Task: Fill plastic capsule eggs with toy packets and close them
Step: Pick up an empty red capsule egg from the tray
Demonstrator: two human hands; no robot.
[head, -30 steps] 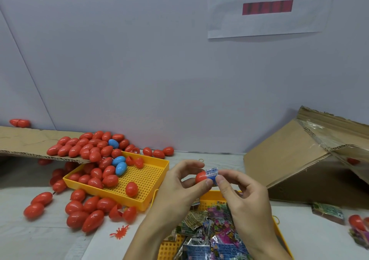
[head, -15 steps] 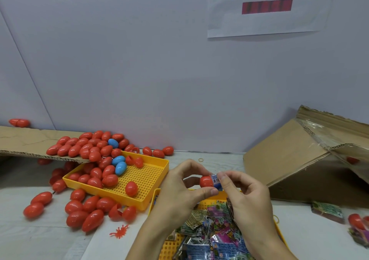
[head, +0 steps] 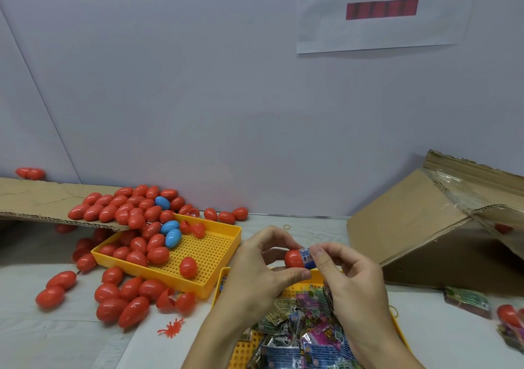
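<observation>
So, mid-stuffing one capsule at lower centre of the frame.

Biggest to smallest: left hand (head: 255,272) grips the red egg half (head: 293,258), right hand (head: 348,278) pinches a blue packet (head: 307,256) into its mouth, above the tray of packets (head: 297,337). Packet sticks out, shiny and crinkly; if it stays bunched at the rim, the egg probably won't snap closed, or it slips out. Glossy shell looks slippery too.

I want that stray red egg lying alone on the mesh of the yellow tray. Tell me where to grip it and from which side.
Pinch the lone red egg across its narrower middle, coming from above. It lies by itself on the yellow tray floor, near the front wall, clear of the other eggs, so fingers fit on both flanks. Its smooth, rounded shell would likely slip from an end-to-end grip.
</observation>
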